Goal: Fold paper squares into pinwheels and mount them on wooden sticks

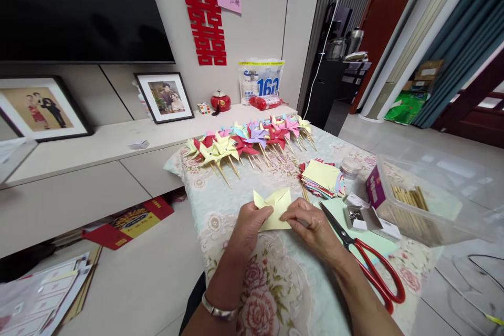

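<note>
Both my hands hold one pale yellow paper square [276, 214], cut and partly folded in, above the flowered tablecloth. On its left side, my left hand [252, 223] pinches it with the thumb on top. My right hand [313, 223] grips the right edge between thumb and fingers. Close to the right hand lie red-handled scissors [364, 257], blades pointing away from me. A small open box of metal fasteners [356, 216] sits beside them. Behind is a stack of coloured paper squares [323, 177], yellow on top.
Finished paper pinwheels [255, 136] on sticks lie in rows at the table's far end. A clear plastic bin [417, 220] with wooden sticks [411, 199] stands at the right edge, near a small round container [351, 167]. Beyond is a white cabinet [118, 149] with framed photos.
</note>
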A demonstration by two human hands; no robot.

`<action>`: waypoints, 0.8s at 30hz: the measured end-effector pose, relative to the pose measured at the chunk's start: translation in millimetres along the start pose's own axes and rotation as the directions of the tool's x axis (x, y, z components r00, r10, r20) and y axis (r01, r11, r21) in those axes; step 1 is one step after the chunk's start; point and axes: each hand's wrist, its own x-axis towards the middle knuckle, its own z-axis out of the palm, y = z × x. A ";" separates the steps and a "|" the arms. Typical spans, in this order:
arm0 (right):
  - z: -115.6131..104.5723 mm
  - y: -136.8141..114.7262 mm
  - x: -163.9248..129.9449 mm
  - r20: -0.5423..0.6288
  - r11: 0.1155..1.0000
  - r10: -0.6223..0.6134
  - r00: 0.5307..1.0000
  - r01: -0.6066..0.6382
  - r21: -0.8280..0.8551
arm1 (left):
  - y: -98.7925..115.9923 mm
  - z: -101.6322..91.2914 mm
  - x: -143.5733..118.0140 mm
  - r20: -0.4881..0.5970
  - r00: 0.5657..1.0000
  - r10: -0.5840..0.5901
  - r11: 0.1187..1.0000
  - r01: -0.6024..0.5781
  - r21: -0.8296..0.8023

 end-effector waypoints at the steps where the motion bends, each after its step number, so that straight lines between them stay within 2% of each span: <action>1: -0.3 -1.1 0.4 0.012 1.000 0.019 1.000 -0.019 0.018 | -0.8 -0.1 0.1 -0.005 1.000 0.016 1.000 -0.016 0.005; 9: -1.4 -10.4 3.4 0.061 0.974 0.209 0.976 -0.214 0.076 | -1.1 1.7 -2.2 -0.017 1.000 0.023 0.997 -0.022 0.070; 16: 5.2 -12.9 4.3 0.047 0.919 0.378 0.925 -0.380 0.105 | -4.5 -1.6 -1.7 0.046 0.998 0.038 0.993 -0.042 0.110; 24: 13.3 -10.2 5.2 -0.015 0.880 0.469 0.883 -0.466 0.090 | -3.2 2.4 -3.2 0.054 0.999 -0.001 0.993 -0.005 0.121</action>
